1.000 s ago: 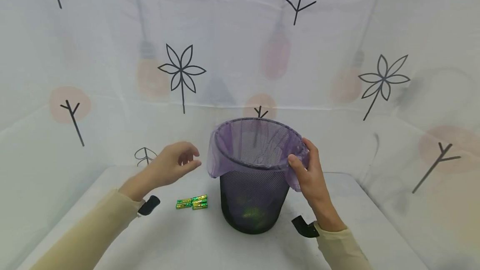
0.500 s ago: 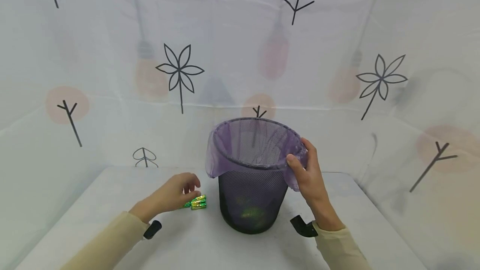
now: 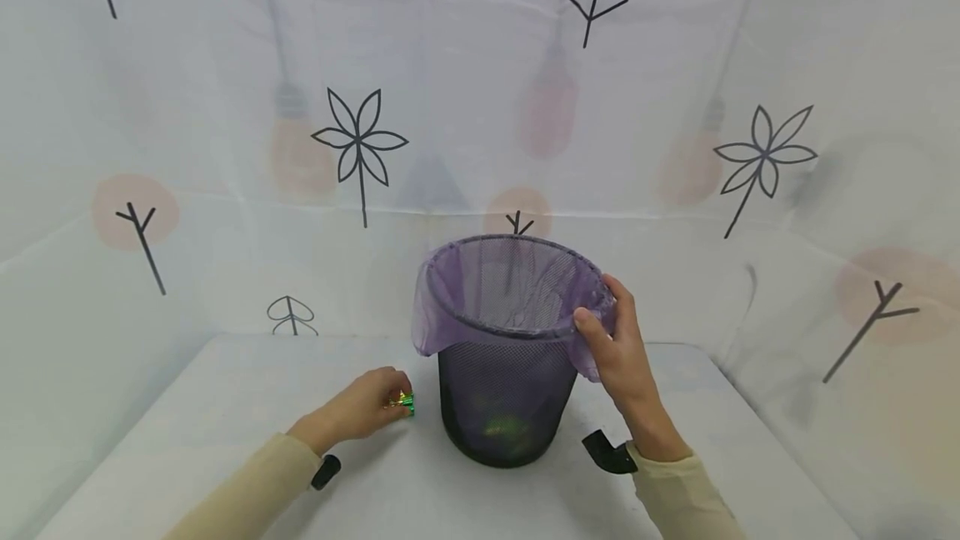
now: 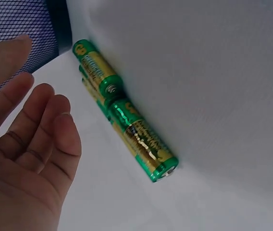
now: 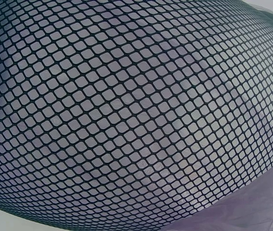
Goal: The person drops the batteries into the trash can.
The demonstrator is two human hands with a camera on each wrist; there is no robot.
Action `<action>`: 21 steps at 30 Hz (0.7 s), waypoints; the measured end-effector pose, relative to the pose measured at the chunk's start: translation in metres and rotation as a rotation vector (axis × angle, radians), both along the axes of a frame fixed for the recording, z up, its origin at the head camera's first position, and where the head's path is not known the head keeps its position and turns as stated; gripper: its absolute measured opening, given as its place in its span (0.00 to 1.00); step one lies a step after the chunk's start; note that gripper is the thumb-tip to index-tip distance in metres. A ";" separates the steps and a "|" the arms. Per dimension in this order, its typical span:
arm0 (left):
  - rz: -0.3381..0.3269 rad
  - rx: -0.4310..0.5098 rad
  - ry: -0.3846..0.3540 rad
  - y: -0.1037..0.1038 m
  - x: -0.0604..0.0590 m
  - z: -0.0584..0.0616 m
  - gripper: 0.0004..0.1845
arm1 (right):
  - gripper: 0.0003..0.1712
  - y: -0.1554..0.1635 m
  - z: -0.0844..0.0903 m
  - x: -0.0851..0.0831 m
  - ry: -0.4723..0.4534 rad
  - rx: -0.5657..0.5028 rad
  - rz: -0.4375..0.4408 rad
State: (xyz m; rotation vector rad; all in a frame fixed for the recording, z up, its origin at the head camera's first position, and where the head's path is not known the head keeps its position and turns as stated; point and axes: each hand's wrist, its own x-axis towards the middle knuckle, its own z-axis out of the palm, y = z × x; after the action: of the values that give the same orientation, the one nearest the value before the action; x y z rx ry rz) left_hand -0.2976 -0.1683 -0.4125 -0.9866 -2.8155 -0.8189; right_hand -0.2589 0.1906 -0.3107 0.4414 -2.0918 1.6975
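Reaching down to the bench, the left hand sits right over the batteries, just left of the bin. In the left wrist view the fingers are loosely bent beside the batteries, not clearly closed on them; contact cannot be told. The green-gold batteries lie on the bench, stacked side by side, one end close to the bin's mesh. The right hand grips the purple bag folded over the bin's rim, thumb on the outside, fingers curled over the edge. The right wrist view shows only black mesh with purple bag at the lower corner. Something green shows through the mesh at the bin's bottom.
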 end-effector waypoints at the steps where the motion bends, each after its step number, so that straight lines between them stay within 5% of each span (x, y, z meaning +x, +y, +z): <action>1: -0.002 -0.003 0.000 0.000 -0.001 -0.002 0.07 | 0.41 0.000 0.000 0.000 0.000 -0.001 0.000; 8: -0.002 -0.050 0.035 0.001 -0.006 -0.014 0.08 | 0.41 0.000 0.002 0.002 -0.003 -0.003 0.004; 21: 0.013 -0.072 0.008 0.001 -0.006 -0.020 0.09 | 0.40 0.000 0.002 0.001 0.000 -0.004 0.006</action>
State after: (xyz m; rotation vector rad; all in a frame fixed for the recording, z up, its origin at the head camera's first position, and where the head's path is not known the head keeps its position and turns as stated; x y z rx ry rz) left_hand -0.3039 -0.1672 -0.4326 -0.9773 -2.8601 -0.7145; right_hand -0.2579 0.1903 -0.3090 0.4468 -2.0882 1.7050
